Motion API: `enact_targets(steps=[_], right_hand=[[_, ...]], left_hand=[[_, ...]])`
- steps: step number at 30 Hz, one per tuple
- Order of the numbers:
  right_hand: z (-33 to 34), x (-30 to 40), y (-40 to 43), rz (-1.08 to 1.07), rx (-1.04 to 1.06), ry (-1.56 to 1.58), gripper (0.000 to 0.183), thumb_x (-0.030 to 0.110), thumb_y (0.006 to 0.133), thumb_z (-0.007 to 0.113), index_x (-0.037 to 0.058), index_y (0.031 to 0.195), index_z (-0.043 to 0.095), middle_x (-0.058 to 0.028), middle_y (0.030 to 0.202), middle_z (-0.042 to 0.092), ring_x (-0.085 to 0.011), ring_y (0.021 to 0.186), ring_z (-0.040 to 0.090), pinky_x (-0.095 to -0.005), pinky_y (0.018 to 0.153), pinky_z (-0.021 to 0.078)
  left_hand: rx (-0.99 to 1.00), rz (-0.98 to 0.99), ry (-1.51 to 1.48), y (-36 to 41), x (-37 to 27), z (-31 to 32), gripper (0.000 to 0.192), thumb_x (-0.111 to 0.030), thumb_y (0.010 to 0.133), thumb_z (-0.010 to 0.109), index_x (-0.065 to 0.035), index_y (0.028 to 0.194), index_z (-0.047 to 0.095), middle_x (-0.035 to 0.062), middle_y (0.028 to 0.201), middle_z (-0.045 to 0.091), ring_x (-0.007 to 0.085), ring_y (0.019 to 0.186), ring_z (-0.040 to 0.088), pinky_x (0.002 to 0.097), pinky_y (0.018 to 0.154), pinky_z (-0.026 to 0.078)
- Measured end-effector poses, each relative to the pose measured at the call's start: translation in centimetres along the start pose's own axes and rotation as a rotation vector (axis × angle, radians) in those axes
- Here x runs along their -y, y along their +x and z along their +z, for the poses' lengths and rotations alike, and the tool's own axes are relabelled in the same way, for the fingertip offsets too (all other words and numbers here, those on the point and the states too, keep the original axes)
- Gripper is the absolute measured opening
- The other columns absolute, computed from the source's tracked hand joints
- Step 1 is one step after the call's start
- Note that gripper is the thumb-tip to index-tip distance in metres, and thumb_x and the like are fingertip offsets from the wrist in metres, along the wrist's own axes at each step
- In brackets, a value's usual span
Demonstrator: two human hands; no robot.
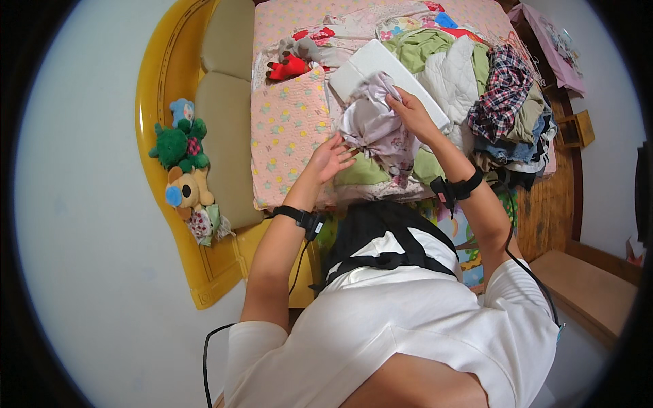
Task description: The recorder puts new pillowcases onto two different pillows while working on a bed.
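A crumpled pale lilac floral garment [375,120] hangs from my right hand [410,112], which pinches its upper right edge between thumb and fingers. My left hand [330,159] is beside the cloth's lower left side, palm up with the fingers spread. Whether its fingertips touch the fabric, I cannot tell. Behind the garment lies a white flat board [403,69] on the bed, partly covered by the cloth. Green bedding [362,171] shows below the garment.
Right of the board are a white quilted cloth [449,71] and a heap of clothes with a plaid shirt [502,86]. At left are a pink quilted pillow [291,137], a red plush toy [288,67] and a yellow headboard [153,102] with several plush toys [173,145]. A wooden stool [579,128] stands at right.
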State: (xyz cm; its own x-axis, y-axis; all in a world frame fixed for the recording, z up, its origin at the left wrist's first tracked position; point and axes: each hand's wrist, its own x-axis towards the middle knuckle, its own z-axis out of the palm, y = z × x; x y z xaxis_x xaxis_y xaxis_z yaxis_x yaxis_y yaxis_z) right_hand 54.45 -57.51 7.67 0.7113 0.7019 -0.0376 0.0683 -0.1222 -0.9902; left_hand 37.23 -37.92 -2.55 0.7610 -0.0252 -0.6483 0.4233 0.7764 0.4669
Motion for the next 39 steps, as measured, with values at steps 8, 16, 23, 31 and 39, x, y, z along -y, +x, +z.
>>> enact_targets(steps=[8, 16, 23, 31, 39], right_hand=[[0.7, 2.1, -0.2, -0.013, 0.122, -0.107, 0.025, 0.028, 0.103, 0.055, 0.0049, 0.107, 0.063, 0.0072, 0.083, 0.05, -0.0046, 0.078, 0.042, -0.0224, 0.071, 0.0376], [-0.6, -2.1, -1.9, -0.014, 0.187, -0.242, 0.029, 0.03, 0.097, 0.062, 0.0009, 0.099, 0.065, -0.0066, 0.073, 0.062, -0.0143, 0.067, 0.055, -0.0319, 0.063, 0.0455], [0.6, -4.3, -3.7, -0.21, 0.158, -0.673, 0.046, 0.029, 0.085, 0.075, 0.0073, 0.122, 0.059, -0.0168, 0.112, 0.064, -0.0353, 0.098, 0.062, -0.0414, 0.083, 0.0498], [4.3, 3.0, -1.9, -0.78, 0.055, -0.673, 0.06, 0.012, 0.068, 0.078, 0.0104, 0.124, 0.056, -0.0158, 0.13, 0.054, -0.0403, 0.119, 0.052, -0.0494, 0.099, 0.043], [3.3, 3.3, -0.9, -0.401, -0.182, -0.684, 0.033, 0.007, 0.072, 0.072, 0.0095, 0.098, 0.051, -0.012, 0.077, 0.063, -0.0353, 0.069, 0.064, -0.0448, 0.06, 0.0481]], left_hand=[[0.326, -0.088, -0.354, 3.0, 1.8, -6.3, 0.033, -0.025, 0.101, 0.058, -0.004, 0.125, 0.051, 0.0129, 0.123, 0.059, 0.0281, 0.113, 0.059, 0.0402, 0.092, 0.051], [-0.143, 0.505, 0.156, -1.9, -4.2, 2.2, 0.041, 0.0, 0.088, 0.064, 0.0035, 0.128, 0.056, 0.0106, 0.12, 0.065, 0.0204, 0.11, 0.062, 0.0328, 0.092, 0.05], [-0.255, 1.11, 1.551, -7.9, -7.9, 5.6, 0.032, 0.007, 0.071, 0.06, -0.0034, 0.1, 0.069, 0.0112, 0.09, 0.061, 0.0317, 0.088, 0.062, 0.0388, 0.076, 0.05], [0.102, 1.622, 1.998, -11.6, -7.5, 10.8, 0.012, -0.011, 0.072, 0.063, -0.0082, 0.084, 0.063, 0.0077, 0.082, 0.051, 0.0267, 0.083, 0.06, 0.0379, 0.066, 0.05], [-0.87, 1.416, 1.8, -11.7, -8.8, 7.7, 0.054, -0.001, 0.072, 0.068, -0.0131, 0.125, 0.063, 0.0042, 0.085, 0.052, 0.0245, 0.072, 0.063, 0.0359, 0.057, 0.052]])
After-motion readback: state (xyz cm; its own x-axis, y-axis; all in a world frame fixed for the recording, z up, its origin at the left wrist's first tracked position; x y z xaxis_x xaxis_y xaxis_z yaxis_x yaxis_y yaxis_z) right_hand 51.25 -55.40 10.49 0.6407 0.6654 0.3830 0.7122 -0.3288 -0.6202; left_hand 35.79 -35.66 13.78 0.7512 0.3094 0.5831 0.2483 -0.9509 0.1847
